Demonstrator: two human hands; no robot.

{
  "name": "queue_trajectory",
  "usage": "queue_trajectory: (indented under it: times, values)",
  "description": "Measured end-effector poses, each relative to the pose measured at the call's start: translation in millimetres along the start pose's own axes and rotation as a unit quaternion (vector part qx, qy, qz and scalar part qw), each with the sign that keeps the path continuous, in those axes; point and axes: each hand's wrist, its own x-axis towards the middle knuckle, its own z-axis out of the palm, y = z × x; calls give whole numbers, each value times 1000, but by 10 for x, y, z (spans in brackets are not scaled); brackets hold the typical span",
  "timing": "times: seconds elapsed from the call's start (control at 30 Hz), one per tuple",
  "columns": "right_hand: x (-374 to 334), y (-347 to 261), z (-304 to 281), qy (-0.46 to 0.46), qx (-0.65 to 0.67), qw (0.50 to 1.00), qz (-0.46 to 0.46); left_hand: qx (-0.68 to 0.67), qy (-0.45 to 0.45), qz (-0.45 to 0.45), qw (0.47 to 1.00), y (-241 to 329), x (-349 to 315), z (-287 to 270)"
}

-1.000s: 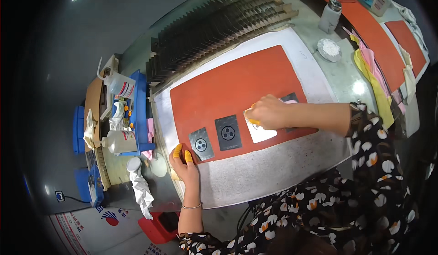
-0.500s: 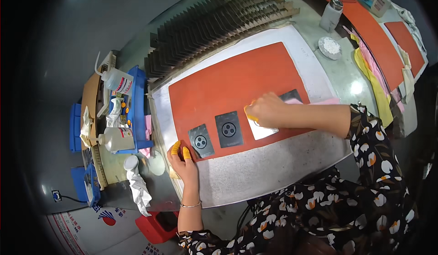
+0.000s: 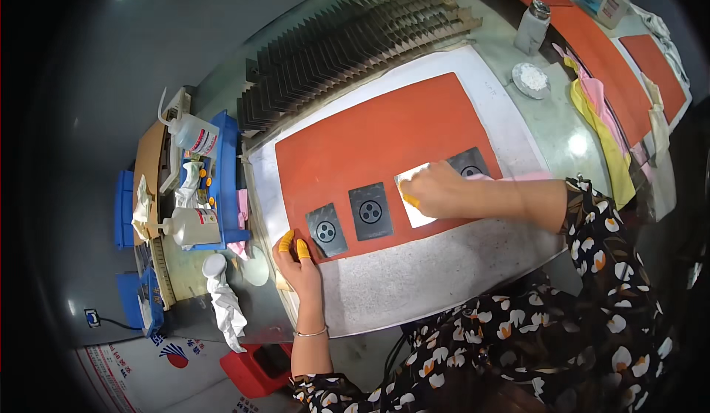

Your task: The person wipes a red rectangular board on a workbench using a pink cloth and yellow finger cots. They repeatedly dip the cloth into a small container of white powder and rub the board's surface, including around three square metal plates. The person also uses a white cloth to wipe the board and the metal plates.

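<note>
Several dark flat metal plates lie in a row on an orange-red mat (image 3: pixel 370 136). The leftmost plate (image 3: pixel 326 244) and the second plate (image 3: pixel 370 228) each bear a ring with three dots. My right hand (image 3: pixel 438 190) is closed over the third plate (image 3: pixel 411 178), which shines white, its fingers curled with a yellow finger cot showing. A pink cloth (image 3: pixel 523 176) trails from this hand along the wrist. Partly behind the hand lies the rightmost plate (image 3: pixel 467 158). My left hand (image 3: pixel 297 263) rests at the mat's front left corner beside the leftmost plate, fingers apart, with yellow cots.
A rack of many thin dark plates (image 3: pixel 355 51) stands behind the mat. To the left are a blue tray (image 3: pixel 228 180), squeeze bottles (image 3: pixel 194 226) and a white cloth (image 3: pixel 224 309). A metal-topped bottle (image 3: pixel 532 28), a dish of white material (image 3: pixel 531 80) and coloured cloths (image 3: pixel 603 132) sit right.
My right hand has shifted slightly rightward and toward me over the third plate. More of the rightmost plate and of the third plate's far edge shows. My left hand stays at the corner.
</note>
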Motion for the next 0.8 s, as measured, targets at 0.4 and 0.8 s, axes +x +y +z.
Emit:
queue_trajectory:
  times: [0.4,0.8]
  values:
    - [-765,188,-1442,43,96,990,89,5,-11,-42,999,-78,-19,-49]
    - [-957,2369,-2731,140,-294,902,283,230,-102,-68,966,1693,-37,21]
